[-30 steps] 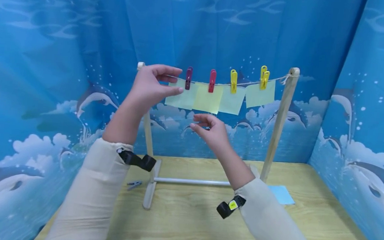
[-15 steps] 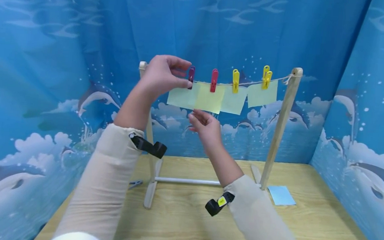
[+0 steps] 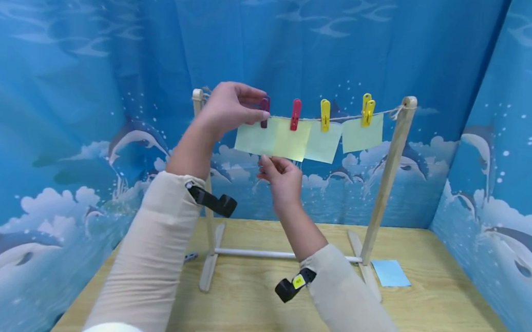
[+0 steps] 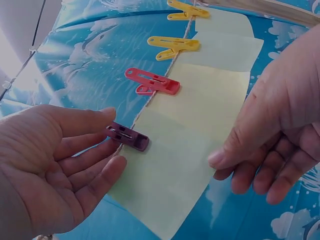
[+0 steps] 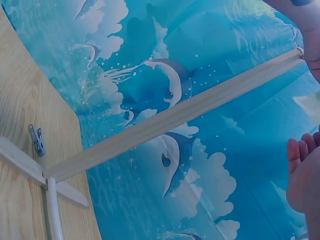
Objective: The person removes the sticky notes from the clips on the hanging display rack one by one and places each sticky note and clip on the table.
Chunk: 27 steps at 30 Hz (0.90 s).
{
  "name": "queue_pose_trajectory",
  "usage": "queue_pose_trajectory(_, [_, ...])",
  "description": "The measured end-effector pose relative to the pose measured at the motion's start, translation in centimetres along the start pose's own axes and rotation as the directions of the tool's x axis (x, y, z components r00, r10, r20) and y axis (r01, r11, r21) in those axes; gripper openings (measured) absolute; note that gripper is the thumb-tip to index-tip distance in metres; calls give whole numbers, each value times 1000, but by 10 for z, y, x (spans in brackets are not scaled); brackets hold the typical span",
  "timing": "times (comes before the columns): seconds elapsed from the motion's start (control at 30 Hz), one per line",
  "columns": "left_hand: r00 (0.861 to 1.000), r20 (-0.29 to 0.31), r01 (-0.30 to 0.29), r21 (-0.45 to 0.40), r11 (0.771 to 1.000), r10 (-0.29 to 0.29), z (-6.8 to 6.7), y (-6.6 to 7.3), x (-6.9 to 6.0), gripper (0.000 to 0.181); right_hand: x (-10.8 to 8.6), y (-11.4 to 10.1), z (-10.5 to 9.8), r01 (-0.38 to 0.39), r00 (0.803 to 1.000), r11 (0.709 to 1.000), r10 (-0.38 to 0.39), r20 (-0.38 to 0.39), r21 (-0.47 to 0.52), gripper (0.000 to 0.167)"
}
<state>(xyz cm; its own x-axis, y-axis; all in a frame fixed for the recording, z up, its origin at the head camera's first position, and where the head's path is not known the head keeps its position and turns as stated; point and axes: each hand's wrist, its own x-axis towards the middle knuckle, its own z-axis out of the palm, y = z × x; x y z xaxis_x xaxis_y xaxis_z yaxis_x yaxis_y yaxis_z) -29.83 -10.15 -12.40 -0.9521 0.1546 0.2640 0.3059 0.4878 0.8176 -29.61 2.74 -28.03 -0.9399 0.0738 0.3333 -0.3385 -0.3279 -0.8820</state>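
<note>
Holding purple peg (image 4: 131, 138) at handle end in left hand (image 3: 235, 104) — nearly closed round it, likely for control of the spring | pinching lower edge of pale green paper (image 3: 253, 138) in right hand (image 3: 285, 183), probably to steady it | both located on string (image 4: 145, 107), left end of row — beside yellow paper (image 3: 288, 143)

"How is the purple clip (image 4: 135, 139) placed?"
"It is stood upright, its upper end held between the thumb and fingers of the left hand (image 3: 233, 104)."
"And the pale green note (image 4: 165, 180)?"
"Its top edge is overlapped by the clip's lower end, just below the left fingers; its bottom edge is pinched between thumb and fingers of the right hand (image 3: 284, 180)."
</note>
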Motion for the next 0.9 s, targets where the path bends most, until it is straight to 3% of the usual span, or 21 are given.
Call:
queue_pose_trajectory(0.47, [999,-36,0,-16,1000,-1,2,0,-7,33,-8,2,6,-21,998,993,27,-57,113,31])
queue_pose_trajectory(0.63, [996,-92,-21,-32,999,18,0,-2,-10,26,-14,5,7,17,999,987,-9,-51,158,28])
queue_pose_trajectory(0.77, [989,-138,-67,-59,996,58,-1,-5,-12,21,-20,6,6,29,999,985,-23,-38,172,20])
queue_pose_trajectory(0.9, [983,-142,-130,-103,986,115,0,-9,-12,20,-25,7,1,57,998,979,-57,-9,195,13])
